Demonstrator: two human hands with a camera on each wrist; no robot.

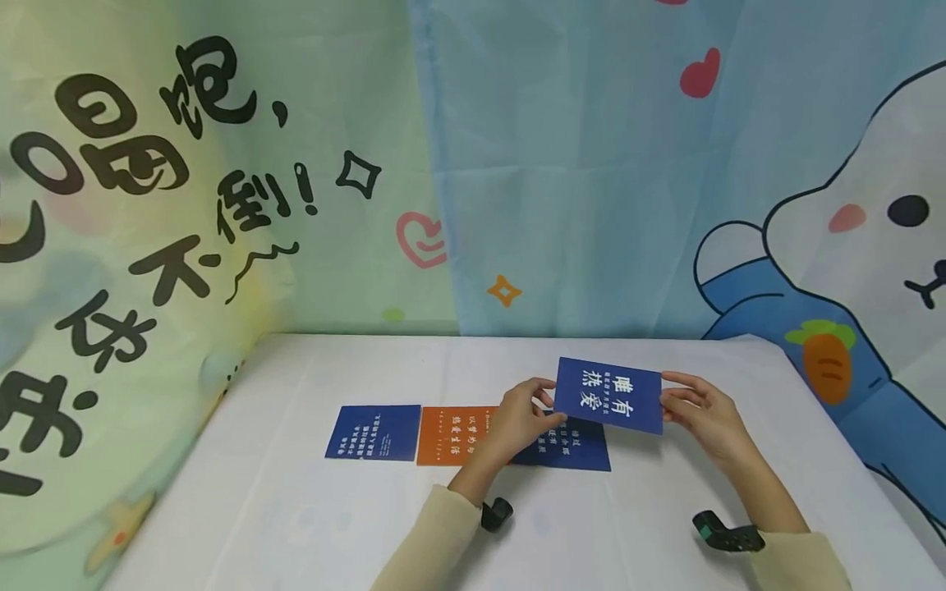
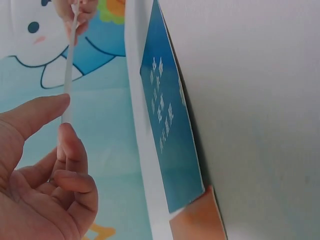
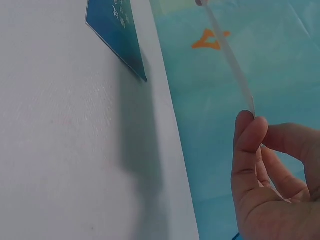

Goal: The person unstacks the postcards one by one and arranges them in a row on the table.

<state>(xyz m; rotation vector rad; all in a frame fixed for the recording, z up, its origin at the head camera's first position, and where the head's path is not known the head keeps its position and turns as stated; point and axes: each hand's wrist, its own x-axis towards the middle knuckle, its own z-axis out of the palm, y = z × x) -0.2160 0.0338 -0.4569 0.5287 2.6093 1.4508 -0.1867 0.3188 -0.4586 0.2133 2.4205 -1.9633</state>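
Both hands hold a blue card (image 1: 609,396) with white characters, raised above the table and tilted to face the head camera. My left hand (image 1: 523,419) pinches its left edge between thumb and fingers. At the opposite edge my right hand (image 1: 704,414) pinches it too. In both wrist views the held card (image 2: 69,65) shows edge-on as a thin pale strip. Below it, a row of cards lies on the table: a blue card (image 1: 373,433) at left, an orange card (image 1: 451,435) partly behind my left hand, and a dark blue card (image 1: 569,450) partly covered by the held one.
The white table (image 1: 296,525) meets a printed cloth backdrop (image 1: 591,164) at its far edge. A cartoon figure with a carrot is printed at right, large black characters at left. A black wrist camera (image 1: 497,515) sits on the left wrist, another camera (image 1: 727,533) on the right.
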